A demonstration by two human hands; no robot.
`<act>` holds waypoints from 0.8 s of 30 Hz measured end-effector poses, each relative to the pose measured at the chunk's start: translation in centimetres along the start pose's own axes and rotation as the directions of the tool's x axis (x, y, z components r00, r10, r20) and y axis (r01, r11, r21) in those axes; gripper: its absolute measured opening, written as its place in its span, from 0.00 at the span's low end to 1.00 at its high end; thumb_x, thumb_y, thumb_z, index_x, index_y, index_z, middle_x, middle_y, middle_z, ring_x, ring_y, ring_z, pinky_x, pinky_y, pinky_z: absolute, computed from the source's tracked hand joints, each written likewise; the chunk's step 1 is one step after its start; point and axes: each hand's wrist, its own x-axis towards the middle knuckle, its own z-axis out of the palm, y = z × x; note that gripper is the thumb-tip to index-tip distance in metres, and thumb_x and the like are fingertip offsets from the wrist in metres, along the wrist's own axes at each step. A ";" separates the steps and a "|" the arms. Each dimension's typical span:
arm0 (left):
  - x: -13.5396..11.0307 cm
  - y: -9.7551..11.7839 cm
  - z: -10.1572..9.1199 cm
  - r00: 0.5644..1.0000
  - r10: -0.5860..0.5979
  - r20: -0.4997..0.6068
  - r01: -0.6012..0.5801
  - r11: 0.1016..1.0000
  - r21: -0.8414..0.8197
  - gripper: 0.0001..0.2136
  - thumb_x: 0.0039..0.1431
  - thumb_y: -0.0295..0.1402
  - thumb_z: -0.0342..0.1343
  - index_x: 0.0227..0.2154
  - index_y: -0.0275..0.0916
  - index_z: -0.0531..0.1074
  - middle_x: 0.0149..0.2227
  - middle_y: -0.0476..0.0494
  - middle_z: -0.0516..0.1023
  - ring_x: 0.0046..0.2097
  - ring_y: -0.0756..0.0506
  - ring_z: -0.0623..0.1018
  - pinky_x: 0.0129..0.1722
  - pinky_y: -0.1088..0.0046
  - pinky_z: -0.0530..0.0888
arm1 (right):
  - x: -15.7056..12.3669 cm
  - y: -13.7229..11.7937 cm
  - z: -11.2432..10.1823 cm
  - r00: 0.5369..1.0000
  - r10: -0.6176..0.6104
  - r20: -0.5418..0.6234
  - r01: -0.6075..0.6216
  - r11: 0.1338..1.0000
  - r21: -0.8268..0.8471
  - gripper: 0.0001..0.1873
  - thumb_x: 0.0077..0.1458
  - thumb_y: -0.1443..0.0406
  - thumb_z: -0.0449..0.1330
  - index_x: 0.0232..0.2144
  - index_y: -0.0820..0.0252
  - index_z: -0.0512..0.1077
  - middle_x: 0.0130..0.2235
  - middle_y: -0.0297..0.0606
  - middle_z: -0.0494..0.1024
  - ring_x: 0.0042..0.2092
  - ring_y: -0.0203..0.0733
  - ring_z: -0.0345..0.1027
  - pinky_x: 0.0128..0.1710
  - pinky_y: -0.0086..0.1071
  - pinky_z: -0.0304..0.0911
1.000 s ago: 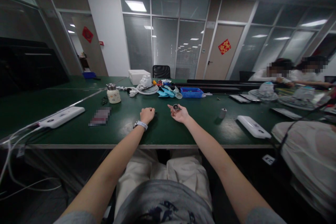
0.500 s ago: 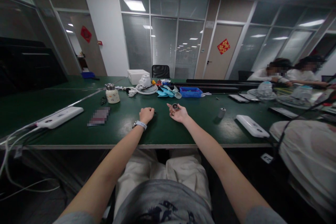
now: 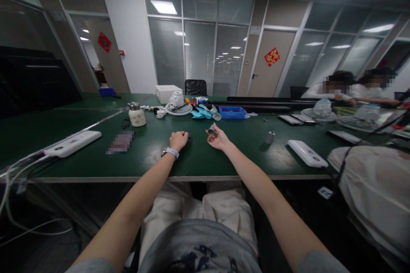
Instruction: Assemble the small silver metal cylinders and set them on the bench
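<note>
My right hand (image 3: 218,138) is raised over the table, its fingers closed round a small grey metal cylinder (image 3: 212,129). That cylinder is tilted, and the fingers cover part of it. My left hand (image 3: 178,140), with a watch (image 3: 171,152) on its wrist, rests on the green table as a loose fist. A small dark bit shows beside its fingers; what it is I cannot make out. A second small metal cylinder (image 3: 270,137) stands upright on the table to the right of my right hand.
Beyond my hands are light-blue fan blades (image 3: 205,112), a white fan grille (image 3: 178,110) and a blue tray (image 3: 232,113). A cream bottle (image 3: 137,116) stands left. White power banks (image 3: 74,143) lie on both sides, cabled at left. Two people (image 3: 339,86) sit at the far right.
My right hand has turned the metal cylinder, so its round end no longer faces me and its side shows. My left hand has stayed in place.
</note>
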 end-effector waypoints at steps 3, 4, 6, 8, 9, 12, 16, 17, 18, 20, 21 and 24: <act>0.0 0.0 0.0 1.000 0.004 -0.005 -0.004 1.000 0.003 0.20 0.60 0.41 0.41 0.33 0.43 0.78 0.38 0.40 0.80 0.44 0.39 0.74 0.41 0.66 0.68 | 0.2 -0.1 -0.1 1.000 0.008 -0.022 -0.008 1.000 0.010 0.16 0.57 0.51 0.57 0.30 0.59 0.66 0.32 0.34 0.76 0.21 0.27 0.59 0.23 0.24 0.60; 0.0 0.0 0.0 1.000 0.003 -0.005 -0.003 1.000 0.004 0.20 0.60 0.42 0.41 0.33 0.43 0.78 0.38 0.40 0.80 0.44 0.39 0.74 0.41 0.66 0.68 | 0.2 -0.1 -0.1 1.000 0.007 -0.021 -0.006 1.000 0.008 0.16 0.57 0.51 0.57 0.30 0.59 0.66 0.32 0.34 0.76 0.21 0.27 0.58 0.22 0.24 0.60; 0.0 0.0 0.0 1.000 0.003 -0.005 -0.002 1.000 0.004 0.20 0.60 0.42 0.41 0.33 0.44 0.79 0.39 0.40 0.80 0.45 0.39 0.74 0.41 0.66 0.68 | 0.3 -0.1 -0.2 1.000 -0.001 -0.021 0.001 1.000 -0.007 0.17 0.57 0.51 0.57 0.30 0.59 0.66 0.31 0.33 0.75 0.20 0.26 0.57 0.20 0.23 0.58; 0.0 0.0 0.1 1.000 0.000 -0.004 0.000 1.000 0.003 0.19 0.60 0.41 0.41 0.33 0.44 0.79 0.39 0.40 0.80 0.45 0.39 0.74 0.42 0.66 0.68 | 0.3 0.0 -0.1 1.000 -0.007 -0.020 0.006 1.000 -0.031 0.16 0.57 0.51 0.58 0.31 0.59 0.67 0.29 0.32 0.74 0.18 0.26 0.54 0.18 0.22 0.56; 0.0 0.0 0.1 1.000 -0.002 -0.001 0.002 1.000 0.001 0.19 0.60 0.41 0.41 0.33 0.44 0.79 0.39 0.41 0.80 0.45 0.39 0.74 0.42 0.67 0.68 | 0.3 0.0 -0.1 1.000 -0.012 -0.020 0.011 0.999 -0.046 0.15 0.57 0.52 0.58 0.31 0.59 0.67 0.27 0.31 0.73 0.18 0.25 0.52 0.17 0.22 0.55; 0.0 0.0 0.1 1.000 -0.003 -0.001 0.003 1.000 -0.006 0.19 0.60 0.42 0.41 0.33 0.44 0.79 0.39 0.41 0.80 0.45 0.39 0.74 0.42 0.67 0.68 | 0.4 0.2 0.1 0.998 -0.060 -0.014 0.058 0.991 -0.120 0.11 0.57 0.57 0.59 0.32 0.58 0.67 0.25 0.29 0.71 0.17 0.24 0.49 0.15 0.21 0.52; 0.1 -0.1 0.2 1.000 0.002 -0.006 -0.002 1.000 -0.013 0.20 0.60 0.42 0.41 0.31 0.44 0.79 0.38 0.41 0.80 0.45 0.39 0.74 0.41 0.66 0.68 | 0.5 0.5 0.3 0.978 -0.207 -0.002 0.200 0.950 -0.238 0.06 0.54 0.65 0.63 0.35 0.57 0.70 0.26 0.30 0.73 0.19 0.26 0.58 0.15 0.19 0.51; 0.1 -0.1 0.2 1.000 0.001 -0.007 -0.002 1.000 -0.013 0.19 0.60 0.42 0.41 0.31 0.44 0.79 0.37 0.41 0.80 0.44 0.39 0.74 0.41 0.67 0.68 | 0.6 0.5 0.4 0.972 -0.236 -0.001 0.228 0.939 -0.256 0.08 0.53 0.66 0.64 0.36 0.57 0.71 0.27 0.31 0.74 0.21 0.27 0.61 0.16 0.19 0.52; 0.2 -0.1 0.2 1.000 0.001 -0.007 -0.001 1.000 -0.013 0.19 0.60 0.42 0.41 0.30 0.44 0.78 0.37 0.41 0.80 0.44 0.39 0.74 0.41 0.67 0.68 | 0.7 0.6 0.4 0.967 -0.257 -0.003 0.247 0.932 -0.267 0.09 0.51 0.68 0.65 0.37 0.57 0.71 0.27 0.30 0.75 0.23 0.27 0.64 0.16 0.19 0.53; 0.2 -0.2 0.3 1.000 0.005 -0.009 -0.005 1.000 -0.013 0.19 0.60 0.42 0.41 0.30 0.44 0.78 0.37 0.41 0.80 0.44 0.39 0.74 0.41 0.67 0.68 | 0.9 0.7 0.4 0.959 -0.284 -0.015 0.270 0.923 -0.274 0.13 0.48 0.70 0.66 0.38 0.56 0.72 0.28 0.30 0.76 0.26 0.28 0.67 0.19 0.19 0.56; 0.2 -0.2 0.3 1.000 0.007 -0.010 -0.007 1.000 -0.012 0.20 0.60 0.43 0.41 0.30 0.44 0.78 0.37 0.41 0.80 0.44 0.39 0.74 0.41 0.67 0.68 | 1.0 0.8 0.3 0.954 -0.300 -0.021 0.283 0.919 -0.273 0.15 0.46 0.72 0.67 0.37 0.56 0.72 0.29 0.29 0.76 0.27 0.29 0.69 0.21 0.19 0.59; 0.2 -0.2 0.3 1.000 0.006 -0.009 -0.006 1.000 -0.008 0.20 0.60 0.43 0.41 0.30 0.44 0.78 0.37 0.41 0.80 0.44 0.39 0.74 0.41 0.67 0.68 | 1.3 1.0 0.1 0.933 -0.360 -0.007 0.341 0.891 -0.301 0.21 0.39 0.78 0.68 0.37 0.57 0.73 0.30 0.30 0.78 0.33 0.32 0.72 0.29 0.22 0.65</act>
